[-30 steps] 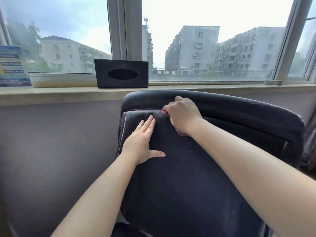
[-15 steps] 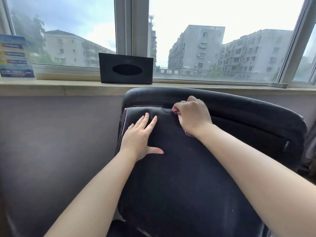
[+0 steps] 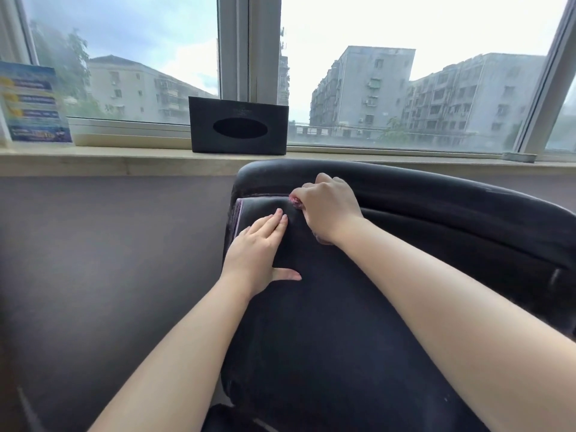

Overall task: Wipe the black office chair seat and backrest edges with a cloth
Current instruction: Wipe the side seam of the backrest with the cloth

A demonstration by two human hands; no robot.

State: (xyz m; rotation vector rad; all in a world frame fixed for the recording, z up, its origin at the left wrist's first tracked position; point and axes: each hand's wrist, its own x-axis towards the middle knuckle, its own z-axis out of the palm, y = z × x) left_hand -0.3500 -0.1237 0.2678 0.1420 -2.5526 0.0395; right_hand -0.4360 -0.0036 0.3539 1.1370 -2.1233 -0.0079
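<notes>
**Head view: cloth bunched under the right hand at the chair's upper seam**

Head view looks down both bare forearms onto a black office chair (image 3: 358, 322) standing just in front of a windowsill (image 3: 109, 162). The right hand (image 3: 327, 207) sits at the seam where the padded panel meets the curved backrest edge (image 3: 436, 188); its fingers are curled, the grip clamped on a pinkish cloth (image 3: 294, 201), of which only small bits show at the fingertips and below the wrist. The left hand (image 3: 258, 247) lies flat on the padded panel just beside it, fingers straight and together, thumb spread out to the side, holding nothing. On the windowsill behind the chair stand a black tissue box (image 3: 238, 127) and, well to the left, a blue printed card (image 3: 32, 104). Grey apartment blocks show through the window glass.
</notes>
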